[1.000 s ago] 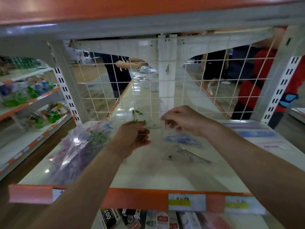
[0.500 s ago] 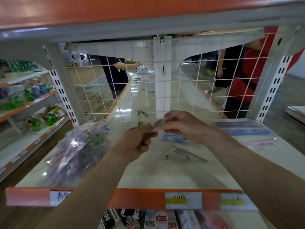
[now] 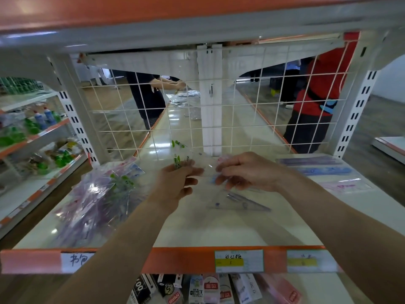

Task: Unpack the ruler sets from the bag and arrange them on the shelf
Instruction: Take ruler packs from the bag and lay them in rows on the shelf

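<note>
Bright, even light from overhead. Glare patches on the shelf [image 3: 219, 229] top. Fisheye bending and soft blur at edges above and beside it.

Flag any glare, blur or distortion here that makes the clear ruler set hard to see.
Head view: wide-angle lens bows the upper shelf edge; light glints off the plastic bag and glossy shelf; the clear ruler set pinched between left hand and right hand almost vanishes against the shelf; price labels are too soft to read.

2 bare forearms [image 3: 122, 249] (slim), left hand [image 3: 175, 183], right hand [image 3: 247, 174]
</note>
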A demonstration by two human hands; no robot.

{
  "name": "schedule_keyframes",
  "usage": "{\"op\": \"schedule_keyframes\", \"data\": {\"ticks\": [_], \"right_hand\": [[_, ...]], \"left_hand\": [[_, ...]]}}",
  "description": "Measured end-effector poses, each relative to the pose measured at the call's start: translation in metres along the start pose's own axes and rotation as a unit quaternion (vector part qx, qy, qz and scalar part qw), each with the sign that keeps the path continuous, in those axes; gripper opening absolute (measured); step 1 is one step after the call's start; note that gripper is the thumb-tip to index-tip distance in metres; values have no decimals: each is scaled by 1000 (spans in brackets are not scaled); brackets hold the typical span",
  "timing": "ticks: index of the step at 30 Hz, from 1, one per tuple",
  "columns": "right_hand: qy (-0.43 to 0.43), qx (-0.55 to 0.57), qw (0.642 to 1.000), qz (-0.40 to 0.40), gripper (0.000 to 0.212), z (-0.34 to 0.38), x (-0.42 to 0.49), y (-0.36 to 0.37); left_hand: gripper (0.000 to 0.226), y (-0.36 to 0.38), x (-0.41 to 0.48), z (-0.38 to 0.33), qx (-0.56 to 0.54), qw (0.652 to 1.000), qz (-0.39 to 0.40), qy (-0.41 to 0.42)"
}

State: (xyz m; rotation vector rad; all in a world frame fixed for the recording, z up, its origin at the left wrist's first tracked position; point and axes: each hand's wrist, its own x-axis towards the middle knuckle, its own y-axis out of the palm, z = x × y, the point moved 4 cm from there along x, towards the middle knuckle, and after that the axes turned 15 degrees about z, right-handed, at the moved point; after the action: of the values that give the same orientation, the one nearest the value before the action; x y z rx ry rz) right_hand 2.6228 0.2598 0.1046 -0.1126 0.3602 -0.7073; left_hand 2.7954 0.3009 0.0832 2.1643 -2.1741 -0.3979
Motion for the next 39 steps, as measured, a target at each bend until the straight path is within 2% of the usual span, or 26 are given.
{"op": "schedule_keyframes", "data": {"ticks": [3, 7, 9, 12, 16, 18, 21, 24, 31, 35, 39], "right_hand": [[-16, -48, 997, -59, 19, 0, -5, -12], [-52, -168, 977, -122, 25, -3, -13, -20], [-69, -217, 968, -106, 31, -3, -16, -14], [-81, -247, 965, -46, 44, -8, -19, -6], [-85, -264, 957, -81, 27, -9, -31, -7], [-62, -307, 943, -114, 14, -13, -30, -10], [5, -348, 929, -128, 27, -18, -29, -12], [47, -372, 920, -112, 32, -15, -32, -10], [126, -394, 906, -87, 32, -21, -35, -11], [146, -403, 900, -74, 44, -25, -33, -9], [160, -412, 895, -60, 38, -28, -33, -5]], "left_hand": [[14, -3, 1, 1, 12, 999, 12, -31], [24, 1, 0, 4, -6, 997, 30, -68], [25, 7, 1, 4, -8, 996, 51, -69], [17, 14, 2, 7, 39, 997, 43, -56], [26, 15, 3, 11, 99, 993, 31, -49], [26, 18, 3, 12, 116, 992, 34, -46], [20, 22, 3, 13, 125, 991, 34, -42], [13, 23, 3, 13, 136, 989, 32, -43], [14, 10, -1, 8, 176, 983, 2, -41], [14, 8, -2, 8, 171, 984, -3, -41], [13, 11, -2, 7, 171, 984, -2, -43]]}}
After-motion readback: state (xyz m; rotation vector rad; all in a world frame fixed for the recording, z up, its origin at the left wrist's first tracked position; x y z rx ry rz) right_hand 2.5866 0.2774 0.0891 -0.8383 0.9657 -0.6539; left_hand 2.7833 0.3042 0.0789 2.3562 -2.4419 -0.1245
